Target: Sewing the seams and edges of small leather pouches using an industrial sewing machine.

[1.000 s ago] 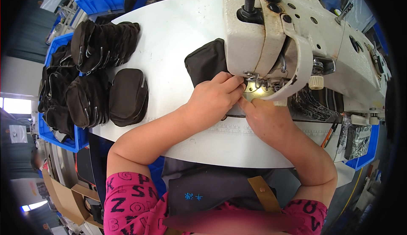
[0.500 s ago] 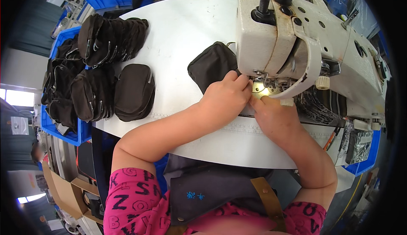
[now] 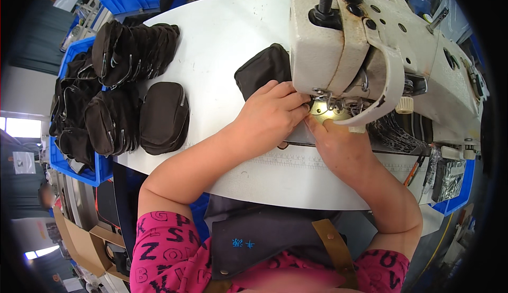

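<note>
We've got the left hand [image 3: 273, 112] at the dark pouch [image 3: 263, 70], there on the white surface [image 3: 211, 39] beside the sewing machine [image 3: 365, 44]; the right hand [image 3: 343, 144] sits close by, and we can't tell what either grip is clasping

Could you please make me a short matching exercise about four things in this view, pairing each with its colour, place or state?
Column one
1. Left hand
2. Sewing machine
3. Cardboard box
4. Plastic bin beside the stacked pouches

Column two
A. Brown and open, at the lower left
B. Blue, with dark zippered pouches in it
C. Overlapping a single dark pouch in this view
D. Off-white, at the upper right

Right pairs: 1-C, 2-D, 3-A, 4-B
</note>
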{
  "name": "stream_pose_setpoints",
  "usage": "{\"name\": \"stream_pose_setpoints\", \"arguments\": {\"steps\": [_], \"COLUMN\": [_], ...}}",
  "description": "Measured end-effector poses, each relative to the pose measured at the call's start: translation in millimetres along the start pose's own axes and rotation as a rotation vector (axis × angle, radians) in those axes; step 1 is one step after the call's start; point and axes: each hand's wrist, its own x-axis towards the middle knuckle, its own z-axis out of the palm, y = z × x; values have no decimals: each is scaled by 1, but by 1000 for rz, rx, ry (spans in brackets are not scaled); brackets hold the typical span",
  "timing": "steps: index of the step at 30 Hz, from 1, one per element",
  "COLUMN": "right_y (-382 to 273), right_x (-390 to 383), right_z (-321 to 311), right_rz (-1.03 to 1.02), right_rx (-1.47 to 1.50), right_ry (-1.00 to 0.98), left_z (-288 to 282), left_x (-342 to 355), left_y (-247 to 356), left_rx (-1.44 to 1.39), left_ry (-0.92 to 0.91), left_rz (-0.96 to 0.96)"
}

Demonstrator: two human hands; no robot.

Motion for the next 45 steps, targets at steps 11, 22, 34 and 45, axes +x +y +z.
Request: {"name": "stream_pose_setpoints", "arguments": {"steps": [11,22,34,45], "right_y": [5,7,-2,-9], "right_x": [0,1,6,6], "right_z": [-14,-14,-16,-5], "right_rz": [19,49,29,-107], "right_rx": [79,122,234,262], "right_ry": [-34,-26,-45,158], "left_z": [-14,-4,-19,-42], "left_x": [5,3,5,-1], "left_y": [23,30,7,-12], "left_rx": [-120,-16,-426,-300], "left_ry": [-106,-97,-110,-111], "left_rz": [-178,-170,-367,-91]}}
